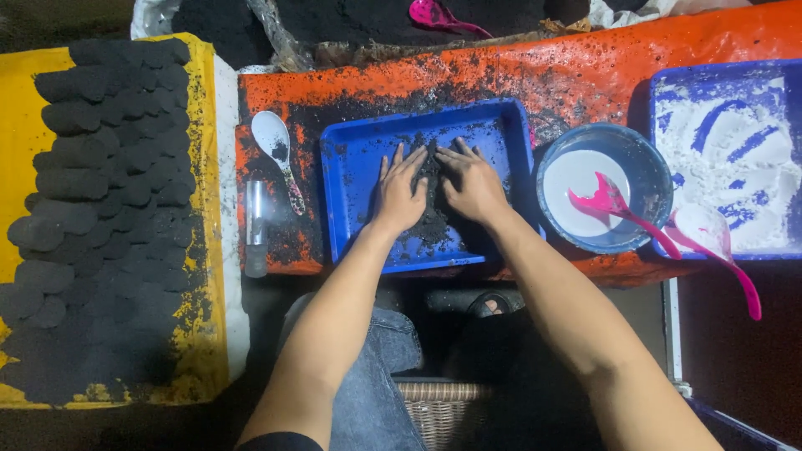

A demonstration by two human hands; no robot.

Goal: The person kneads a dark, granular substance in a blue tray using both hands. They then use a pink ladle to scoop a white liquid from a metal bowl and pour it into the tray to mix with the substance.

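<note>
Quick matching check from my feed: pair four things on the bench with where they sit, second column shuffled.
Things:
1. white spoon
2. pink scoop
3. dark pressed lumps
4. both hands, left hand and right hand

Places:
A. in the round bowl of white liquid
B. on the yellow sheet, far left
C. pressing black powder in the blue tray
D. on the orange cloth, left of the tray

Pairs: 1-D, 2-A, 3-B, 4-C
</note>
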